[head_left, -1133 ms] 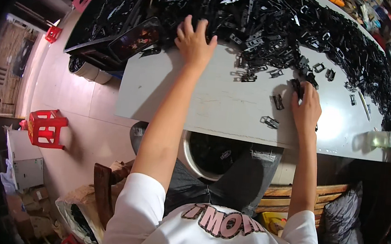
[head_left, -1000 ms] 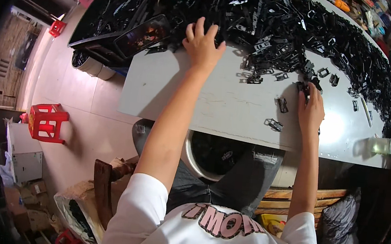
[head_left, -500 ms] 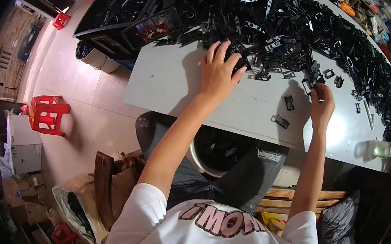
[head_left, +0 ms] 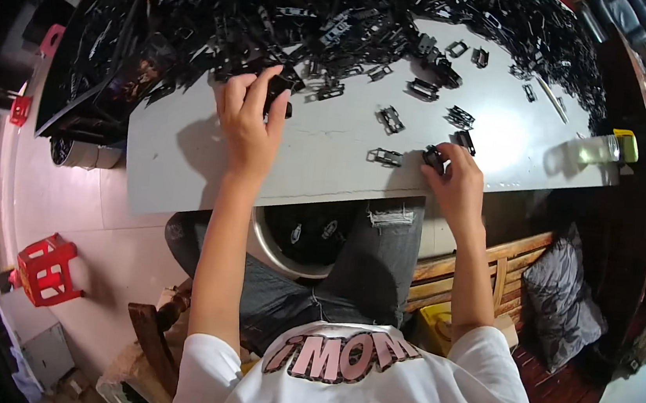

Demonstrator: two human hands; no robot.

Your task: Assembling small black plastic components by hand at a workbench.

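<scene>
My left hand [head_left: 248,127] is at the near edge of a large heap of small black plastic parts [head_left: 333,29], its fingers curled around a few dark pieces [head_left: 278,93]. Near the table's front edge, my right hand [head_left: 458,188] pinches one small black frame-shaped plastic part [head_left: 434,160] between thumb and fingers. Loose parts of the same kind lie around it: a black clip-like piece [head_left: 391,119], another with a thin open frame [head_left: 384,157], and several more just beyond my fingers.
The white table [head_left: 185,163] carries the heap. A black bin [head_left: 85,110] stands at its left end, a clear jar [head_left: 598,149] at the right. Between my legs is a pale-rimmed round tub [head_left: 267,247] holding black parts. A red stool [head_left: 48,271] stands left, a wooden bench [head_left: 500,275] right.
My right hand has come toward the table's front edge with a black part. More loose parts lie near it. The whole view has shifted; my left hand stays by the heap.
</scene>
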